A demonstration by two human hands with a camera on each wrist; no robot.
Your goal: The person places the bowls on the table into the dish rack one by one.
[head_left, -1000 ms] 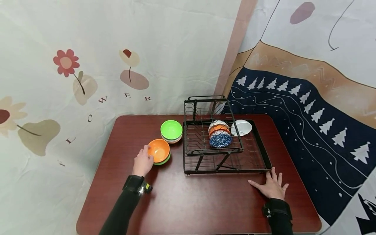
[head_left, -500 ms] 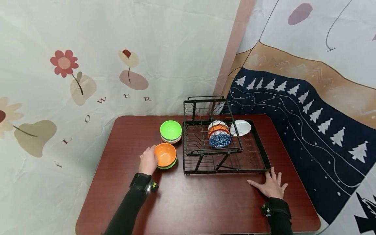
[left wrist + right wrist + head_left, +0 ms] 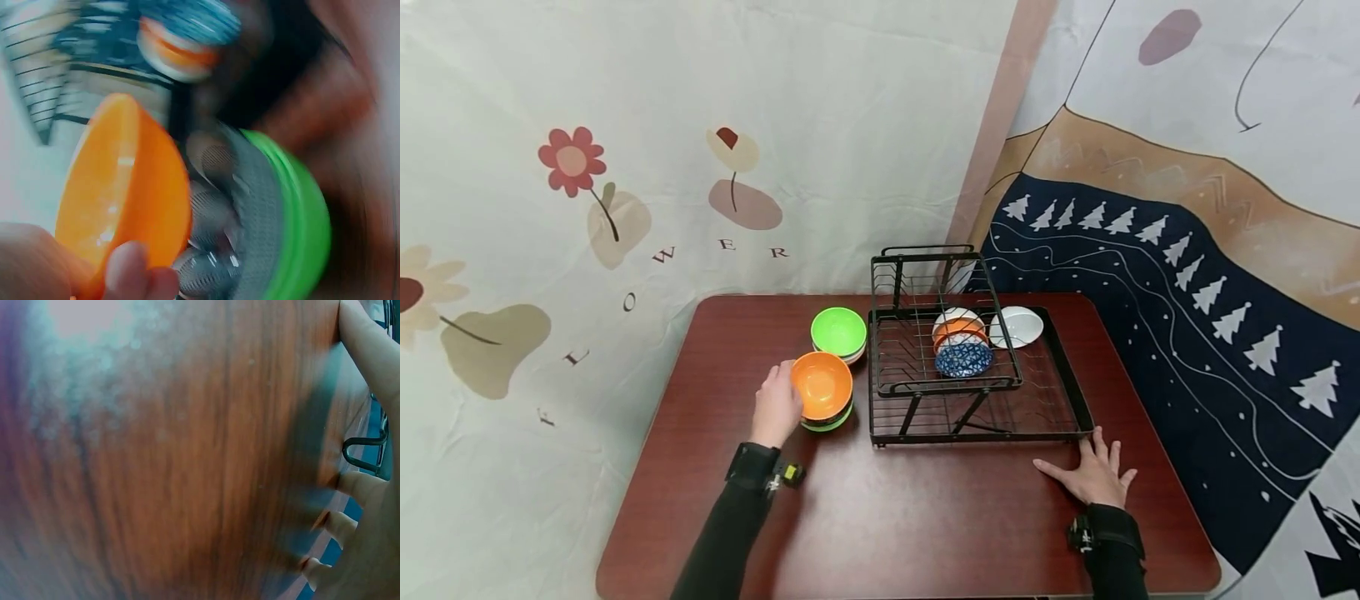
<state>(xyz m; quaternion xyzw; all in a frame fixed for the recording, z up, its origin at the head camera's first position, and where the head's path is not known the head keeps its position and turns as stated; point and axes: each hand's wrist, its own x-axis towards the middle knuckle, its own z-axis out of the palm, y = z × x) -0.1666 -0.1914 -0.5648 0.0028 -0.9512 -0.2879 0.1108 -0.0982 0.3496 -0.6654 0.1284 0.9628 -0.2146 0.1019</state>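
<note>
My left hand pinches the rim of an orange bowl between thumb and fingers. In the left wrist view the orange bowl is tilted and a gap shows between it and the stack below. That stack has a grey patterned bowl nested in a green bowl; this view is blurred. My right hand rests on the table with its fingers spread, by the front right corner of the black dish rack. In the right wrist view the fingertips touch the wood.
Behind the orange bowl stands another stack, topped by a light green bowl. Several bowls stand on edge in the rack, a blue patterned one in front. A white dish leans at the rack's right. All stand on a brown table.
The left hand and the bowls under it have shifted right toward the rack. Since then the orange bowl has risen off the stack. The right hand has stayed in place.
</note>
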